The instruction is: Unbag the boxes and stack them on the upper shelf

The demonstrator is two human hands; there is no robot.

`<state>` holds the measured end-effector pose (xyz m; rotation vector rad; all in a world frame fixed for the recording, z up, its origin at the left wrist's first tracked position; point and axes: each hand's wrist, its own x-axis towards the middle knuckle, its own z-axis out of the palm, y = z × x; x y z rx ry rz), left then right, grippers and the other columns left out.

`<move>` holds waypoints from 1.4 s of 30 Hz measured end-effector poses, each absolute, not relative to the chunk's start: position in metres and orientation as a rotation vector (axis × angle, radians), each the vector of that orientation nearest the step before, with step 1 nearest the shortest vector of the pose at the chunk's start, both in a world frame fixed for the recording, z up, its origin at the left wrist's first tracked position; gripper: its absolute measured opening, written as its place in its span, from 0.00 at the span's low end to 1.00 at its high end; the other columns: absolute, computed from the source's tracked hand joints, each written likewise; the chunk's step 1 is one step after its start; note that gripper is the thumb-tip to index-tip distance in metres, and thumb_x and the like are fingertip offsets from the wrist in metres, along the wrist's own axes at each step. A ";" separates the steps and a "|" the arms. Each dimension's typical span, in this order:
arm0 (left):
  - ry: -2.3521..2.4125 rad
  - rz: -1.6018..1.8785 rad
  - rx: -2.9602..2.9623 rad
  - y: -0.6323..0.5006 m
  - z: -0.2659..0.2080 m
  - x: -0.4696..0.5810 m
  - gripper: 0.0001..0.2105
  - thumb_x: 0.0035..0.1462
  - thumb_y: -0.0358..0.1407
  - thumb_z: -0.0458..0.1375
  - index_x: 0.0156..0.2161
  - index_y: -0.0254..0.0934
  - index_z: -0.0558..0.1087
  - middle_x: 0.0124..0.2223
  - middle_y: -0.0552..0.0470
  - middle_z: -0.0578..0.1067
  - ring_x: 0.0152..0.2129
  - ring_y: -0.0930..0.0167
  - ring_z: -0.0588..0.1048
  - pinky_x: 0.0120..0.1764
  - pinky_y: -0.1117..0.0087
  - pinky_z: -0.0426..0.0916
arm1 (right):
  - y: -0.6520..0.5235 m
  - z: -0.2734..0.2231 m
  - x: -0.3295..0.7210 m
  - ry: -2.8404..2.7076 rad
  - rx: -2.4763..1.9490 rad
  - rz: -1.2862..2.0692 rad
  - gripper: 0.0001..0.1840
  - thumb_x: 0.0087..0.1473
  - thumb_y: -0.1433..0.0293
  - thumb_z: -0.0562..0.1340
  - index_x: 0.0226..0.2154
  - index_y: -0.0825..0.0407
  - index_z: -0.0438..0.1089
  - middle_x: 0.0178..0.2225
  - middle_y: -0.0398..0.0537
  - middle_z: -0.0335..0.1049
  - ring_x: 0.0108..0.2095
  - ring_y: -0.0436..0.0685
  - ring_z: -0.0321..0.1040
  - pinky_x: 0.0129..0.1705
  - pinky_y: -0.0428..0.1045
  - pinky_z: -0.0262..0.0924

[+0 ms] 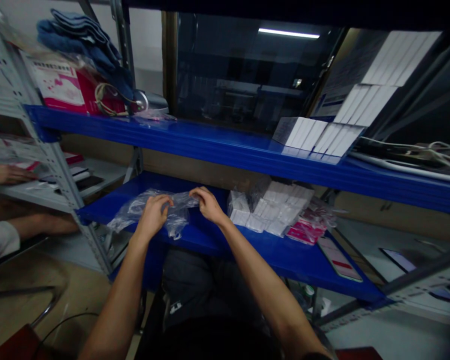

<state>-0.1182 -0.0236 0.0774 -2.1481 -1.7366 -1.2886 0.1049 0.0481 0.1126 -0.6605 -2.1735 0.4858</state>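
A crumpled clear plastic bag (180,216) lies across the lower blue shelf in front of me. My left hand (154,214) is over its middle, fingers curled onto the film. At the bag's right end, my right hand (207,204) pinches the plastic between thumb and fingers. Just right of that hand stand small white boxes (272,210), several of them wrapped in clear film. Beside these lies a pink packet (305,227) in clear plastic.
A phone (339,258) lies at the shelf's right end. The upper blue shelf (210,145) holds stacked white boxes (367,105), a pink-and-white carton (60,87) and folded blue cloth (82,40). Another person's hand (9,174) rests over a shelf at left. Metal uprights (60,170) flank me.
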 end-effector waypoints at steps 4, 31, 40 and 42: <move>-1.628 -1.277 -2.202 -0.032 0.091 -0.084 0.10 0.64 0.32 0.51 0.41 0.42 0.76 0.41 0.47 0.80 0.43 0.60 0.73 0.52 0.58 0.66 | 0.029 0.139 0.150 -2.296 -0.665 0.344 0.19 0.54 0.80 0.50 0.31 0.51 0.75 0.40 0.47 0.67 0.43 0.55 0.68 0.50 0.49 0.62; -1.696 -1.538 -2.128 -0.033 0.087 0.008 0.39 0.55 0.34 0.63 0.71 0.40 0.57 0.55 0.41 0.73 0.50 0.56 0.75 0.57 0.57 0.69 | -0.022 0.126 0.242 -2.190 -1.175 -0.069 0.16 0.58 0.78 0.59 0.45 0.50 0.75 0.46 0.53 0.76 0.43 0.61 0.73 0.46 0.54 0.65; -2.057 -0.975 -2.394 -0.057 0.093 0.012 0.57 0.49 0.23 0.63 0.75 0.50 0.32 0.61 0.36 0.61 0.40 0.60 0.80 0.48 0.57 0.73 | -0.020 0.128 0.273 -2.482 -0.843 -0.337 0.25 0.56 0.86 0.52 0.49 0.49 0.70 0.69 0.54 0.55 0.62 0.65 0.60 0.59 0.63 0.60; -2.072 -0.943 -2.453 -0.061 0.093 0.013 0.60 0.47 0.23 0.64 0.75 0.49 0.29 0.64 0.34 0.59 0.45 0.57 0.80 0.49 0.58 0.72 | -0.025 0.129 0.282 -2.507 -0.767 -0.285 0.27 0.55 0.87 0.51 0.50 0.50 0.69 0.71 0.54 0.50 0.64 0.62 0.58 0.60 0.60 0.61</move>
